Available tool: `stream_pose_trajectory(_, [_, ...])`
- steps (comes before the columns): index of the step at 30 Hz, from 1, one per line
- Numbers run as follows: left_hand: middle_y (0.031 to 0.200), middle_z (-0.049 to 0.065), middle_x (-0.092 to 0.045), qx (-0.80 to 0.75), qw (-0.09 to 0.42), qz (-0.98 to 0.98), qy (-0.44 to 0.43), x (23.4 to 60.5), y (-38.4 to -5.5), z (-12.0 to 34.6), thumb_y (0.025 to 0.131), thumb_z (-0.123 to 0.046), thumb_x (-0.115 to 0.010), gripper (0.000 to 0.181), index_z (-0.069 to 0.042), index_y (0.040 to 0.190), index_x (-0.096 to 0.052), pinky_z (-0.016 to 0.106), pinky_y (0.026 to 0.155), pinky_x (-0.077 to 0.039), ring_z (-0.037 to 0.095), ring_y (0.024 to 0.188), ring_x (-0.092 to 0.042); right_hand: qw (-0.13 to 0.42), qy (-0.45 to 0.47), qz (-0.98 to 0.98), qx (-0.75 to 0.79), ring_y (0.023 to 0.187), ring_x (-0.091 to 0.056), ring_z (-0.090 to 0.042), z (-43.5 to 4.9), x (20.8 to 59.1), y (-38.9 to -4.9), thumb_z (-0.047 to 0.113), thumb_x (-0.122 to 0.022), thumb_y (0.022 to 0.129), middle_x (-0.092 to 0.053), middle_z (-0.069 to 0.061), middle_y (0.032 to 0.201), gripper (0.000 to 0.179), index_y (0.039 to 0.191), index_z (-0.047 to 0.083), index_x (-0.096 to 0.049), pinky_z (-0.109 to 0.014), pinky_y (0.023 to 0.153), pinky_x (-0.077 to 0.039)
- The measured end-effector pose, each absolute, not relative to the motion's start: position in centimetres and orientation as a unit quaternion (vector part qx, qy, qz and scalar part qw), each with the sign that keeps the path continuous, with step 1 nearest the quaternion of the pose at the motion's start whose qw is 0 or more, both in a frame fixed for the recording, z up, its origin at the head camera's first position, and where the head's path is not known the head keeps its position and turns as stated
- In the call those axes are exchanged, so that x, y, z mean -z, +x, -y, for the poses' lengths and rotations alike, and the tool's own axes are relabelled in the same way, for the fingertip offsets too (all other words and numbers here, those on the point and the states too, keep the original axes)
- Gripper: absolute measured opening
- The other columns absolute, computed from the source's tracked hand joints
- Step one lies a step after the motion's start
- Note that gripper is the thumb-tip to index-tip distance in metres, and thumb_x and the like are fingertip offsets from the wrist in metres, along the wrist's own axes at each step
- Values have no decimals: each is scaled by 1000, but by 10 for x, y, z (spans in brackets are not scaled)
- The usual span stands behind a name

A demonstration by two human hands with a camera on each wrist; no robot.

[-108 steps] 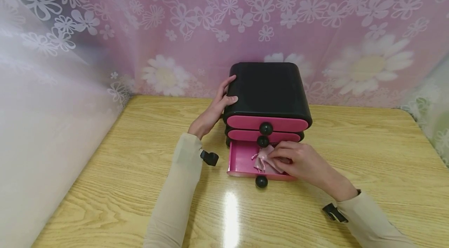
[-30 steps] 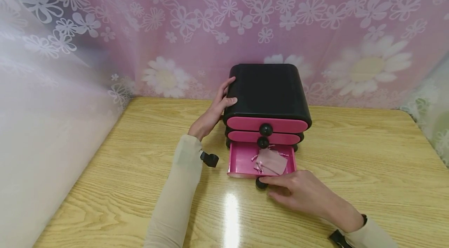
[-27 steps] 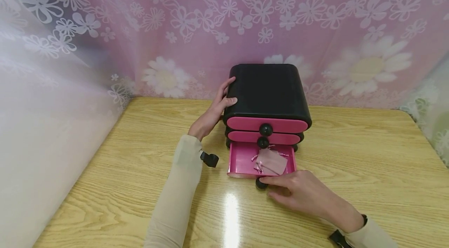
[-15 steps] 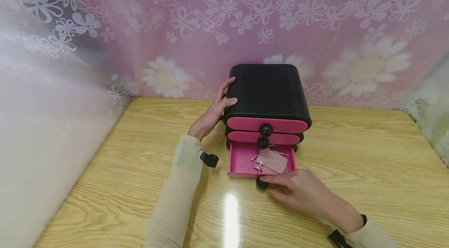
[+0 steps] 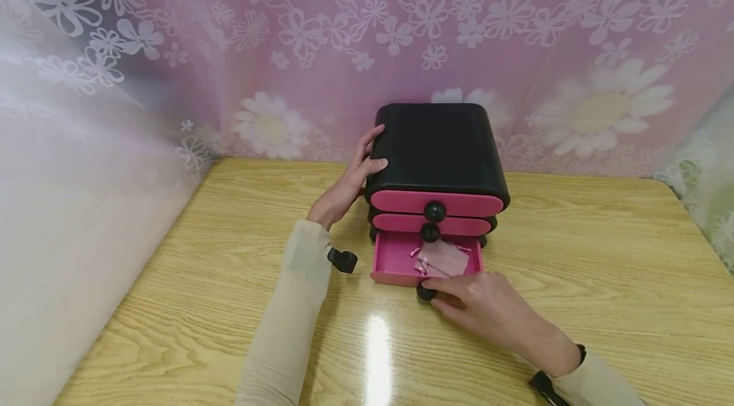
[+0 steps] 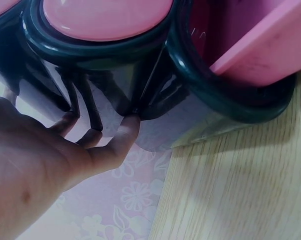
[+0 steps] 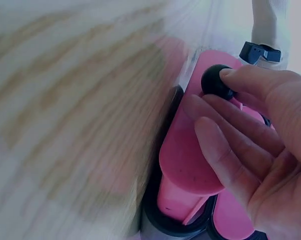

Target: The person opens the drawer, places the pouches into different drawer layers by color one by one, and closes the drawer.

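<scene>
A small black drawer unit [image 5: 438, 145] with pink drawer fronts stands on the table. Its bottom drawer [image 5: 392, 259] is pulled partway out, and a dusty-pink drawstring pouch [image 5: 447, 258] lies in its right half. My right hand [image 5: 487, 304] pinches this drawer's round black knob [image 7: 216, 81] between thumb and forefinger; the other fingers reach along the pink front in the right wrist view. My left hand [image 5: 344, 186] rests on the unit's left side, thumb at the top edge. Its fingertips press the glossy black side [image 6: 105, 95] in the left wrist view.
Above, the top drawer [image 5: 395, 202] and middle drawer [image 5: 395, 223] are closed, each with a black knob. Behind the wood-grain table [image 5: 201, 304] hangs a pink flowered curtain [image 5: 321, 62]. A pale sheet [image 5: 69, 202] hangs along the left side.
Earlier my right hand was at the pouch inside the drawer; it has let go and moved to the knob. The bottom drawer has just slid slightly inward. My left hand has stayed put.
</scene>
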State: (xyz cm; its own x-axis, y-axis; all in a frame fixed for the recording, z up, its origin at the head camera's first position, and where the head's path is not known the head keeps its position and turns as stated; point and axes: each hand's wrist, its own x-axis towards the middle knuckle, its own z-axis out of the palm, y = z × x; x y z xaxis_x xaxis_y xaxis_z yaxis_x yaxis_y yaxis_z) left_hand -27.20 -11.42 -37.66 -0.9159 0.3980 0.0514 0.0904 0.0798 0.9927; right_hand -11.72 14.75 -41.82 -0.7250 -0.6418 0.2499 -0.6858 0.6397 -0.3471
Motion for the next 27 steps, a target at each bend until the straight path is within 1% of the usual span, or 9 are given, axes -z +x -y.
stream_pose_trajectory(4, [170,-3,-13,-652,116,-731,167,376,-273,113,92,-48,-50,69,-55,155,-22,71,115,-29,26,153,-28,73,353,908,-213,59,-41,9,-143,419,-117,19,-84,83,-72,14,74,27,110,22,-80,-15,54,-41])
stream_pose_trajectory(6, [170,-3,-13,-650,116,-732,167,376,-274,113,92,-48,-50,69,-55,155,-22,71,115,-29,27,154,-27,81,339,911,-218,59,-42,9,-141,421,-116,19,-85,82,-72,13,74,28,109,22,-80,-15,55,-41])
stream_pose_trajectory(12, [170,-4,-14,-655,117,-728,169,377,-275,113,92,-47,-50,70,-55,155,-22,71,115,-29,27,153,-29,101,287,920,-247,65,-57,9,-133,425,-112,16,-88,78,-72,14,76,26,103,20,-80,-18,60,-51])
stream_pose_trajectory(17, [170,-3,-13,-653,118,-729,168,376,-275,113,92,-47,-50,70,-55,155,-22,71,115,-29,27,154,-27,108,257,924,-262,69,-68,3,-129,426,-110,16,-89,77,-77,10,81,25,100,20,-80,-21,62,-53])
stream_pose_trajectory(27, [170,-4,-15,-661,120,-721,168,376,-272,115,92,-45,-50,69,-54,155,-22,69,114,-32,24,152,-31,72,209,926,-308,81,-75,-6,-129,424,-109,16,-88,80,-79,9,92,25,102,23,-80,-25,69,-57])
